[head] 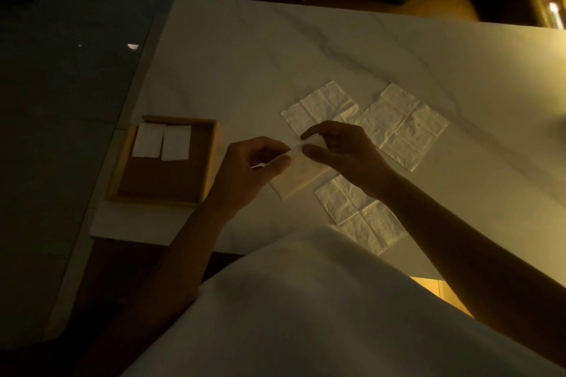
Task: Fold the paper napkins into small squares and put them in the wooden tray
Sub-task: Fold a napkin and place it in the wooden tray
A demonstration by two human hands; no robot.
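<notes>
A half-folded white napkin (298,176) lies on the white marble table (245,70) in front of me. My left hand (248,171) and my right hand (343,151) both pinch its upper edge between thumb and fingers. The wooden tray (121,162) stands left of my hands near the table's left edge, with two folded napkin squares (162,142) side by side in its far part. Three unfolded napkins lie flat: one (324,101) behind my right hand, one (404,125) to its right, one (358,214) under my right forearm.
The table's left edge drops to a dark floor (61,101). Yellow cushioned seating (428,3) stands beyond the far edge. My white garment (306,315) covers the near table edge.
</notes>
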